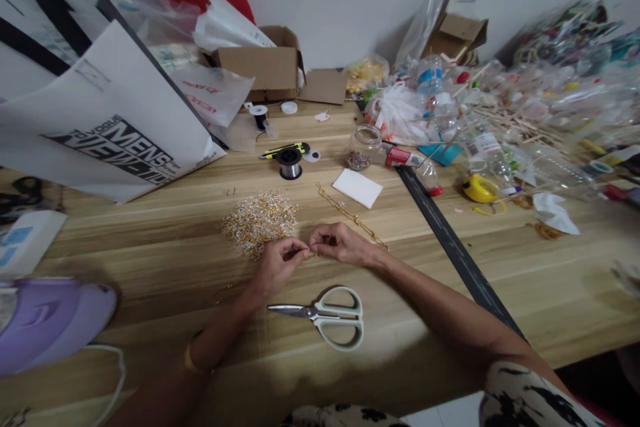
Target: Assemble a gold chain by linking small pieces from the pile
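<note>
Head view: two bare hands meet over a wooden table (150, 260), pinching a tiny bit of gold jewellery between them.

The left hand (277, 265) and the right hand (341, 243) touch at the fingertips. Each is closed in a fine pinch on the same small gold piece (311, 254) (too small to tell its shape), held just above the tabletop near the middle of the table. A gold chain (350, 215) lies on the wood, running from beside the right wrist up and to the left. A heap of gold and silver findings (260, 219) sits just beyond the left hand. Scissors (325, 317) with pale handles lie closed, near the hands on the person's side. Farther back are a white card (357, 187), a wire spool (289, 163) and a long black ruler (450, 240).
</note>
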A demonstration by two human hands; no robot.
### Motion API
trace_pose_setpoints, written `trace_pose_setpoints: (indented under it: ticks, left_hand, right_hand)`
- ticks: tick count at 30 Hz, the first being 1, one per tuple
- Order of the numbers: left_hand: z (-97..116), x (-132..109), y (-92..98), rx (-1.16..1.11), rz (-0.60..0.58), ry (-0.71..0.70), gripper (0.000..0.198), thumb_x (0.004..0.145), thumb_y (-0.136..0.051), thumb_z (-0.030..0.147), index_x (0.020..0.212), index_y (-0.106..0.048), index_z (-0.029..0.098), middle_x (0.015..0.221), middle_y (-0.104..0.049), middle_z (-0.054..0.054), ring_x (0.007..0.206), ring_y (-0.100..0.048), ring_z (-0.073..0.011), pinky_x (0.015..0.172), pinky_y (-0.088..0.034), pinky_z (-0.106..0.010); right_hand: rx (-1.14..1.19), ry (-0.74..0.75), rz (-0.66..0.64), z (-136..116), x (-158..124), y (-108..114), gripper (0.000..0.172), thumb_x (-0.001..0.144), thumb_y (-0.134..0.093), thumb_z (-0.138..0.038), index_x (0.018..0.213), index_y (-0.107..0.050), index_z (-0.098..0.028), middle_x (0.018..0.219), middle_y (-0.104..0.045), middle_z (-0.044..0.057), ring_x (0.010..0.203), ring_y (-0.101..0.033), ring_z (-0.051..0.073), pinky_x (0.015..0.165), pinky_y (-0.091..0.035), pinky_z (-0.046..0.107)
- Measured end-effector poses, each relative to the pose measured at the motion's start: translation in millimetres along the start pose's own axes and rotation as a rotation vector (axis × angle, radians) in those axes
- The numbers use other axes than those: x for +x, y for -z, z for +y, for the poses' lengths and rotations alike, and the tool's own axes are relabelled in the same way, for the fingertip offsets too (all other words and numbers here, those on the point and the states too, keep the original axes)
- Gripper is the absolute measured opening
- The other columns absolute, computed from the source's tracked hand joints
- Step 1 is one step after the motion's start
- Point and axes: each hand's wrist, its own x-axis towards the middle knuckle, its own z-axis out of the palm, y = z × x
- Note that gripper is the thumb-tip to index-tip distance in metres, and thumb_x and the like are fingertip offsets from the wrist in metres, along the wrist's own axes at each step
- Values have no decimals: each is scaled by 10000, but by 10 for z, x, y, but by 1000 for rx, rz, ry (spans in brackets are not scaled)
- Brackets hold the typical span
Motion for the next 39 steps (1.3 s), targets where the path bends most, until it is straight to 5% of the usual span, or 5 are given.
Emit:
trace_pose_setpoints:
  ticks: [21,30,39]
  left_hand:
    - [-2,5,8,-28,-4,-22,98,668,-631,229,697,-646,136,654,-662,-28,615,-587,-130,575,-452,-211]
    - [43,8,26,-124,-4,24,130,657,-659,253,710,-623,140,623,-629,-6,585,-560,-112,554,-443,-202]
    - [14,6,20,-177,0,-8,152,661,-665,233,743,-573,144,658,-615,1,608,-569,-105,587,-458,-209]
  right_hand:
    - [205,-27,-72,27,1,14,249,842,-524,-360,808,-557,-115,642,-426,-32,574,-354,79,530,-279,196]
    - [201,-41,5,11,10,31,194,825,-549,-303,816,-592,-114,663,-490,-16,585,-397,83,551,-316,201]
    - [110,3,-65,-11,10,30,195,831,-538,-249,919,-624,-97,732,-568,11,636,-457,95,605,-360,208]
